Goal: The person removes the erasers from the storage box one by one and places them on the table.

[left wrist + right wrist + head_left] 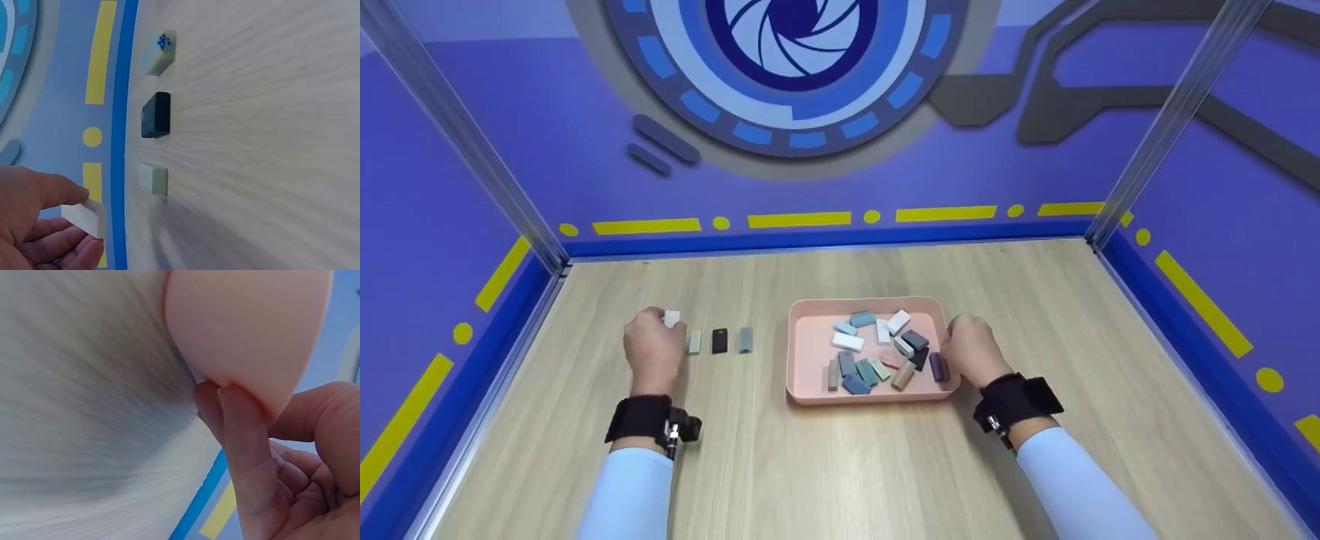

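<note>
My left hand (654, 346) pinches a small white rectangular block (87, 217) between thumb and fingers at the left of the table. Just right of that hand, a pale green block (694, 343), a black block (720, 340) and a grey-blue block (745, 340) stand in a spaced row. The left wrist view shows a blue mark on the end of the grey-blue block (161, 52). My right hand (976, 349) grips the right wall of a shallow pink tray (247, 332), fingers against its outer side. Several small blocks (848, 342) in white, blue, green, tan and dark colours lie jumbled in the tray.
The tray stands on a wood-grain table (840, 465) near its middle. A blue-purple back wall (840, 187) with yellow marks bounds the far edge, and similar side walls rise left and right with metal corner posts (1140, 127).
</note>
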`<action>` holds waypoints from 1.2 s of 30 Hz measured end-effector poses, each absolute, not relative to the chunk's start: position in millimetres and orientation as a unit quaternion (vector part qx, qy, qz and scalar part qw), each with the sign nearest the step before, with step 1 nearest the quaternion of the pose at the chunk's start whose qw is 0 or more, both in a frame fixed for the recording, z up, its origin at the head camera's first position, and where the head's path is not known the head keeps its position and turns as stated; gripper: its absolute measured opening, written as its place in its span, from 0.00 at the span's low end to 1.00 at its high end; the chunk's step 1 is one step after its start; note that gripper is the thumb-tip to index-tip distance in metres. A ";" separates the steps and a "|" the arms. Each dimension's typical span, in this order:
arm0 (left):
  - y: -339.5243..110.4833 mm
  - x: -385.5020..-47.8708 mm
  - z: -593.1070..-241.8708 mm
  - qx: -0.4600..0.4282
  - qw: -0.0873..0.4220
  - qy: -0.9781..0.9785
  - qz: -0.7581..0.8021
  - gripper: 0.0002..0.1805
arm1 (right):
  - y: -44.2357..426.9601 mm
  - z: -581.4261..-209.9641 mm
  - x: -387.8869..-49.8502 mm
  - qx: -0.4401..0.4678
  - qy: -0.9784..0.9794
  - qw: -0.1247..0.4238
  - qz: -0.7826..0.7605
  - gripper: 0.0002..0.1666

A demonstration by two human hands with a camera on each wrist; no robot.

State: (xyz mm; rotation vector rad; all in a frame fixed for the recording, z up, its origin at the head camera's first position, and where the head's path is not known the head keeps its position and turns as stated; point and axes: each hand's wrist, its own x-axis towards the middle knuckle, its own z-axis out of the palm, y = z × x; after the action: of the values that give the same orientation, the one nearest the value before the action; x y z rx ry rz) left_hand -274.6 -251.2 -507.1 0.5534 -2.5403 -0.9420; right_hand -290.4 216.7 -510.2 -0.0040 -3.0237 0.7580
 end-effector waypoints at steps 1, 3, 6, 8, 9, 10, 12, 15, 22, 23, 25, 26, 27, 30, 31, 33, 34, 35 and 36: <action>-251.7 -274.5 -508.5 0.197 0.184 -0.903 -0.334 0.20 | 216.4 -510.1 -290.9 -0.002 -0.970 0.013 0.243 0.10; -252.7 -274.0 -511.5 0.199 0.175 -0.905 -0.333 0.19 | 216.4 -509.9 -291.6 -0.003 -0.970 0.015 0.243 0.10; -253.7 -272.3 -515.4 0.206 0.162 -0.907 -0.330 0.17 | 216.2 -509.6 -292.5 -0.001 -0.971 0.019 0.238 0.11; -254.5 -271.1 -518.2 0.210 0.159 -0.908 -0.325 0.15 | 215.8 -509.4 -292.8 0.000 -0.972 0.020 0.233 0.11; -255.0 -270.6 -519.7 0.211 0.158 -0.909 -0.322 0.15 | 215.5 -509.1 -292.6 0.000 -0.973 0.019 0.231 0.10; -255.4 -270.1 -521.0 0.212 0.156 -0.910 -0.320 0.14 | 215.2 -508.8 -292.4 -0.001 -0.973 0.018 0.229 0.10; -256.2 -269.4 -524.1 0.215 0.153 -0.911 -0.317 0.12 | 215.0 -508.4 -292.0 0.000 -0.974 0.015 0.225 0.10; -256.5 -268.5 -527.0 0.219 0.148 -0.911 -0.315 0.11 | 214.3 -507.8 -291.8 0.000 -0.975 0.016 0.221 0.09; -257.1 -269.8 -530.2 0.217 0.152 -0.916 -0.300 0.08 | 215.2 -506.6 -293.1 0.004 -0.973 0.025 0.228 0.10; -257.2 -270.1 -530.5 0.216 0.149 -0.918 -0.296 0.08 | 215.2 -506.7 -293.3 0.005 -0.973 0.025 0.230 0.10; -257.1 -270.3 -531.1 0.217 0.141 -0.922 -0.288 0.09 | 215.1 -507.1 -293.0 0.005 -0.972 0.027 0.232 0.10; -257.0 -270.1 -531.3 0.218 0.136 -0.924 -0.285 0.09 | 215.0 -507.5 -292.9 0.005 -0.972 0.027 0.232 0.10; -256.5 -269.7 -531.2 0.219 0.130 -0.925 -0.281 0.09 | 214.9 -508.0 -292.6 0.004 -0.972 0.025 0.233 0.10; -254.3 -268.8 -529.5 0.217 0.119 -0.931 -0.267 0.09 | 214.7 -509.4 -291.3 -0.002 -0.972 0.016 0.236 0.10; -252.9 -268.8 -528.4 0.214 0.119 -0.934 -0.262 0.09 | 215.0 -509.7 -291.0 -0.003 -0.972 0.014 0.236 0.10; -248.6 -269.3 -525.3 0.205 0.130 -0.937 -0.250 0.09 | 215.3 -509.9 -290.3 -0.005 -0.972 0.012 0.236 0.10; -245.9 -269.9 -523.1 0.198 0.139 -0.939 -0.244 0.10 | 215.6 -509.9 -290.1 -0.006 -0.972 0.011 0.236 0.10; -242.5 -270.5 -520.4 0.190 0.150 -0.940 -0.240 0.10 | 215.7 -509.8 -290.0 -0.006 -0.972 0.013 0.234 0.10; -238.6 -271.5 -517.6 0.182 0.162 -0.940 -0.237 0.10 | 215.9 -509.7 -289.9 -0.006 -0.972 0.013 0.234 0.10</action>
State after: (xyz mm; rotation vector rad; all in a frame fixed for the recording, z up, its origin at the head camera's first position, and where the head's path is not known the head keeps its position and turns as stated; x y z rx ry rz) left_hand -271.5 -238.6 -517.6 0.5195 -2.6835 -0.6766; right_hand -289.9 215.9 -509.7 -0.0194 -3.0291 0.7287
